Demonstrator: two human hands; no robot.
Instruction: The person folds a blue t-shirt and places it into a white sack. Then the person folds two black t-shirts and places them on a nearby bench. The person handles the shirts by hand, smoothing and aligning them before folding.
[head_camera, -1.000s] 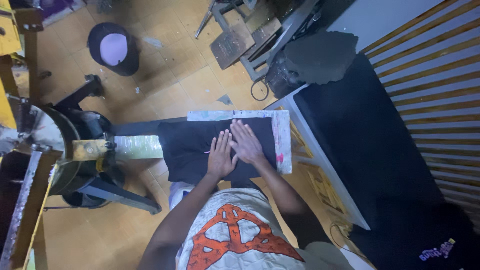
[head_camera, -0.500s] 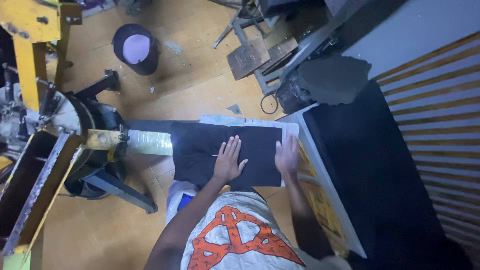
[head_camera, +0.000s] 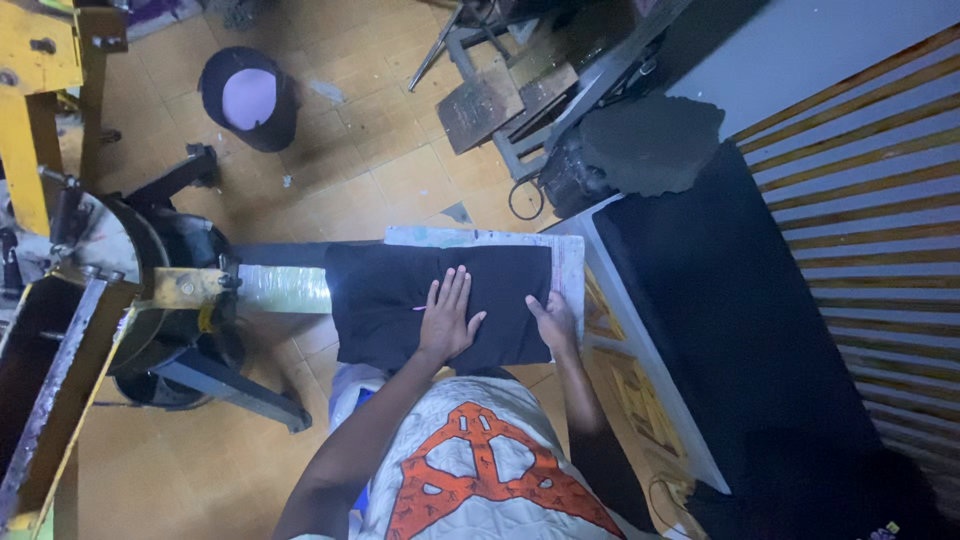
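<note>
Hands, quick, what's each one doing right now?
Left hand: open, flat on the black garment.
Right hand: at the garment's right edge; grip cannot be told.

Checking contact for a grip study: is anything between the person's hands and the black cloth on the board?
Nothing visible. The left hand lies flat on the black cloth; the right hand rests at its right edge.

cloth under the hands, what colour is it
Black, plain as far as shows. The cloth lies flat on the board, clearest in the head view.
</note>
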